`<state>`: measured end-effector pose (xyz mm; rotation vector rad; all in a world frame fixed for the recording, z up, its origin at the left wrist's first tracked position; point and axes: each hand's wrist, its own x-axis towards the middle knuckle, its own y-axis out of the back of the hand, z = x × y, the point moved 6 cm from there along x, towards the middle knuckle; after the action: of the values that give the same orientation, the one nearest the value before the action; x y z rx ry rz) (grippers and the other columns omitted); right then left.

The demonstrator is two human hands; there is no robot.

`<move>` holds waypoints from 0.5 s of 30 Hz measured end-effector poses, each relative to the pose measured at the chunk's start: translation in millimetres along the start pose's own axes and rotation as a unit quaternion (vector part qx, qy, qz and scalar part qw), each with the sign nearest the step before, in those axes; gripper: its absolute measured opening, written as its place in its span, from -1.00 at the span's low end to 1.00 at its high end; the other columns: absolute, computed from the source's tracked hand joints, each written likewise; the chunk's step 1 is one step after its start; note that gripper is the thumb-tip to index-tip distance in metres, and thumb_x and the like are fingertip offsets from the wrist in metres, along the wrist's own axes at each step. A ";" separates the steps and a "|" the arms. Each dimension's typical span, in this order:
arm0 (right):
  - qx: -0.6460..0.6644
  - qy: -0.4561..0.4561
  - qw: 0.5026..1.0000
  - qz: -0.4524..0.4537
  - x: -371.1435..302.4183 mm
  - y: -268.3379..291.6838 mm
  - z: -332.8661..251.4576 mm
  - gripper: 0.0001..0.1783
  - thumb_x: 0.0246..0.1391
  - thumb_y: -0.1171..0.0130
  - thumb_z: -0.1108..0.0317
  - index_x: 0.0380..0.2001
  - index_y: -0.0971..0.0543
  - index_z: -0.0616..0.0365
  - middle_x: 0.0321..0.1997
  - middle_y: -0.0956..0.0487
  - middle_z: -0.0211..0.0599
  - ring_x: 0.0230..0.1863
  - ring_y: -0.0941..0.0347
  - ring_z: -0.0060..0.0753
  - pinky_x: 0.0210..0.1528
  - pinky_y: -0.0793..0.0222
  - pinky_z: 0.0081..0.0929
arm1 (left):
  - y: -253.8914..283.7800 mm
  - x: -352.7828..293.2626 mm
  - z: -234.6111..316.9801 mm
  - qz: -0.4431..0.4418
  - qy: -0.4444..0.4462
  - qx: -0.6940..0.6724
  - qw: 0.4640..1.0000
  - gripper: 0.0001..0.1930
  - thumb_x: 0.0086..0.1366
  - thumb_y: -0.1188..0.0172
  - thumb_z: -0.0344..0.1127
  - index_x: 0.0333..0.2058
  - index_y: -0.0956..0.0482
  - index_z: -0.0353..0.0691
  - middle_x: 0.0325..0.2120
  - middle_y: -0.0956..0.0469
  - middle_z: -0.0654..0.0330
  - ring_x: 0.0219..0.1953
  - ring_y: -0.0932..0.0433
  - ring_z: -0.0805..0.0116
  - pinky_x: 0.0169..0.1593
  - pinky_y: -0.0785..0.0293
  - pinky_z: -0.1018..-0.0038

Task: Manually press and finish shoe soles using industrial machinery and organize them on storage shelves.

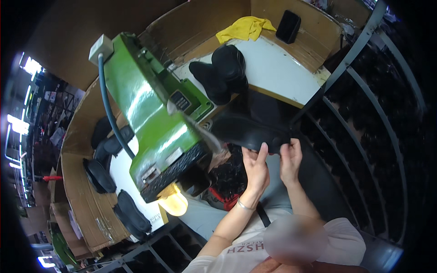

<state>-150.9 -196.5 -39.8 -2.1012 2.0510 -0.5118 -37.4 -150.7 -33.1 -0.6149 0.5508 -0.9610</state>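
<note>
pinching smooth, curved black piece [248, 131], glossy green machine [141, 102]

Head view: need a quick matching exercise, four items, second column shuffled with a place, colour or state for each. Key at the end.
Column 1
1. Machine housing
2. Cloth
3. Bangle
4. Curved black piece

Column 2
A. Around the left wrist
B. Between the fingers of the left hand and right hand
C. Glossy green
D. Yellow, at the far edge of the white tabletop

Pairs: 1-C, 2-D, 3-A, 4-B
</note>
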 end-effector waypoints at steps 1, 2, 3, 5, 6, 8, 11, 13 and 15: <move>0.044 -0.012 0.999 -0.014 9.3 8.8 10.9 -0.80 0.13 -0.11 0.41 -0.24 -0.34 0.22 -0.40 -0.43 -0.36 -0.40 -0.38 -0.61 -0.34 -0.35 -0.66 | -9.0 14.5 9.9 -0.011 -0.067 0.055 0.996 -0.50 0.27 -0.04 -0.51 0.15 -0.12 -0.21 -0.01 -0.36 0.20 0.05 -0.32 0.42 0.05 -0.27 0.53; 0.101 -0.015 0.995 -0.006 28.9 10.4 3.7 -0.78 0.12 -0.13 0.37 -0.22 -0.39 0.23 -0.35 -0.47 -0.38 -0.34 -0.37 -0.61 -0.27 -0.31 -0.64 | -21.8 27.1 23.4 -0.023 -0.133 0.108 0.985 -0.48 0.26 -0.02 -0.55 0.17 -0.10 -0.24 0.00 -0.35 0.19 0.04 -0.33 0.43 0.03 -0.27 0.58; 0.021 0.025 0.999 -0.011 51.5 0.6 -1.0 -0.80 0.11 -0.14 0.36 -0.25 -0.42 0.23 -0.34 -0.47 -0.40 -0.32 -0.37 -0.64 -0.26 -0.31 -0.63 | -30.1 40.4 38.1 -0.034 -0.168 0.175 0.970 -0.47 0.25 -0.04 -0.53 0.17 -0.10 -0.30 0.00 -0.36 0.15 -0.01 -0.37 0.41 0.00 -0.29 0.57; -0.118 0.086 0.988 -0.051 100.4 -44.2 -17.0 -0.83 0.05 -0.17 0.38 -0.31 -0.47 0.22 -0.33 -0.50 -0.40 -0.27 -0.39 -0.61 -0.22 -0.31 -0.58 | -28.2 67.6 67.3 0.060 -0.222 0.347 0.909 -0.43 0.21 -0.10 -0.52 0.19 -0.16 -0.37 -0.16 -0.41 0.21 -0.24 -0.41 0.54 -0.13 -0.36 0.64; -0.169 0.112 0.975 -0.094 124.1 -73.4 -20.5 -0.85 0.01 -0.19 0.41 -0.34 -0.49 0.21 -0.33 -0.51 -0.38 -0.25 -0.42 -0.55 -0.19 -0.32 -0.56 | -20.5 80.3 88.0 0.106 -0.309 0.401 0.856 -0.44 0.21 -0.12 -0.49 0.19 -0.20 -0.35 -0.24 -0.40 0.25 -0.35 -0.36 0.60 -0.28 -0.34 0.69; -0.265 0.264 0.914 -0.156 162.5 -131.5 -43.6 -0.74 -0.03 -0.21 0.38 -0.22 -0.52 0.16 -0.13 -0.54 -0.18 -0.06 -0.44 -0.33 -0.04 -0.33 -0.40 | -19.4 106.4 120.5 0.164 -0.416 0.463 0.766 -0.50 0.18 -0.15 -0.44 0.12 -0.33 -0.33 -0.27 -0.44 0.20 -0.34 -0.41 0.48 -0.25 -0.37 0.57; -0.409 0.314 0.840 -0.167 221.8 -171.2 -15.0 -0.54 -0.23 -0.21 0.22 -0.15 -0.56 0.09 0.05 -0.44 0.00 0.08 -0.34 -0.02 0.13 -0.21 -0.32 | -17.2 143.3 130.5 0.229 -0.468 0.474 0.710 -0.58 0.11 -0.17 -0.43 -0.01 -0.44 -0.36 -0.26 -0.44 0.06 -0.25 -0.46 0.21 -0.14 -0.38 0.39; -0.543 0.177 0.781 -0.253 244.0 -174.3 28.1 -0.39 -0.30 -0.13 0.15 -0.06 -0.54 0.11 0.19 -0.33 0.04 0.20 -0.23 0.06 0.26 -0.10 -0.29 | -8.7 163.3 124.2 0.264 -0.458 0.506 0.681 -0.66 0.05 -0.16 -0.43 -0.15 -0.53 -0.37 -0.28 -0.43 -0.01 -0.19 -0.45 0.06 -0.04 -0.35 0.28; -0.510 0.164 0.801 -0.266 246.9 -168.8 29.6 -0.38 -0.30 -0.12 0.16 -0.05 -0.53 0.14 0.21 -0.30 0.05 0.22 -0.21 0.09 0.27 -0.08 -0.29 | -2.9 175.9 123.5 0.264 -0.445 0.518 0.681 -0.66 0.04 -0.16 -0.43 -0.16 -0.53 -0.38 -0.28 -0.43 -0.01 -0.18 -0.45 0.06 -0.04 -0.35 0.28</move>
<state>17.7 -437.2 23.6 -3.4691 2.1193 0.3491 125.7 -276.6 28.1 0.1846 -0.6972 -0.2010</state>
